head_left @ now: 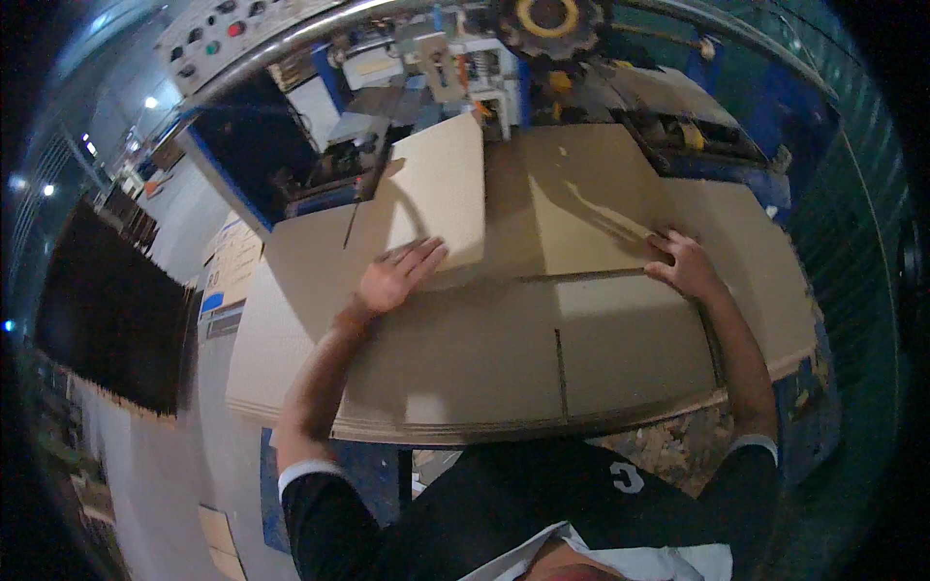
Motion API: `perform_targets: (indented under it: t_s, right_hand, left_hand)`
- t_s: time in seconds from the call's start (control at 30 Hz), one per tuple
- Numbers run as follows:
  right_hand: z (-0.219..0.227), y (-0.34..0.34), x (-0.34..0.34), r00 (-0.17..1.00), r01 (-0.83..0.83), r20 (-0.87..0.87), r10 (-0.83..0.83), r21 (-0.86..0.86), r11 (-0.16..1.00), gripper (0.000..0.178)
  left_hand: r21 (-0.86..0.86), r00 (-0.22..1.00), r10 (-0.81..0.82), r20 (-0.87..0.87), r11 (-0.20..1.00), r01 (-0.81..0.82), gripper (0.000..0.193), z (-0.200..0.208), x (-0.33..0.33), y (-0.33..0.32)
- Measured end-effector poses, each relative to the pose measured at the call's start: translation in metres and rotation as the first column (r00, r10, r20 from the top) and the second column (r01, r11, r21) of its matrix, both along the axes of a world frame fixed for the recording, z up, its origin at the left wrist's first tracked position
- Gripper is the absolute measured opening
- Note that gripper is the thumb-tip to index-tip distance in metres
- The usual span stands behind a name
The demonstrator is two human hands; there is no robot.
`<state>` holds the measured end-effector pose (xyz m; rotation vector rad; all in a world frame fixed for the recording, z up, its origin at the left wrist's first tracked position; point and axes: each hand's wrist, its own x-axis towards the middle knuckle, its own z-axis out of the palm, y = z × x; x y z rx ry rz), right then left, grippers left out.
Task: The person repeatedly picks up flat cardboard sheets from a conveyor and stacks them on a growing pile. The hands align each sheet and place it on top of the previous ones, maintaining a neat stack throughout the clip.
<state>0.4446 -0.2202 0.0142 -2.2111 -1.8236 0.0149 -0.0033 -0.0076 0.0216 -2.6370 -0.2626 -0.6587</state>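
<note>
A large brown corrugated cardboard sheet (455,349) with slots and crease lines lies in front of me on several stacked sheets. At its far side, a pale flap (441,198) on the left is raised at a tilt, and a darker panel (591,198) lies to its right. My left hand (395,278) rests on the near left part of the pale flap, fingers stretched out. My right hand (684,265) touches the right edge of the darker panel, thumb and fingers apart. Neither hand appears to grip anything.
Beyond the cardboard stands a blue-framed machine with a dark wheel (550,24) and a metal bar (281,48) curving across. A control panel (218,44) with buttons is at upper left. A dark stack of sheets (111,310) stands left; cardboard scraps (668,455) lie below the stack's front edge.
</note>
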Motion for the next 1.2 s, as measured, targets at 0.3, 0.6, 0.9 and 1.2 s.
perform_targets:
  t_s: [0.3, 0.6, 0.9, 1.2]
  right_hand:
    - [-0.036, 0.072, 0.010, 0.513, 0.209, -0.857, -0.046, 0.073, 0.975, 0.042]
    - [-0.023, 0.035, -0.030, 0.977, -0.090, -0.194, 0.085, -0.017, 0.996, 0.045]
    - [-0.021, -0.002, -0.042, 0.998, 0.018, -0.065, -0.021, -0.054, 0.998, 0.047]
    - [-0.054, -0.144, 0.014, 0.815, 0.560, 0.168, -0.554, 0.016, 0.828, 0.050]
  left_hand:
    - [0.007, 0.626, 0.773, -0.105, 0.630, -0.776, 0.046, -0.021, 0.060, 0.049]
    - [-0.799, -0.105, 0.898, 0.428, 0.321, -0.509, 0.077, -0.037, -0.136, -0.086]
    - [-0.819, -0.140, 0.971, 0.194, 0.082, -0.568, 0.080, -0.070, -0.168, -0.125]
    - [-0.611, -0.054, 0.998, -0.026, -0.058, -0.789, 0.075, -0.046, -0.153, -0.129]
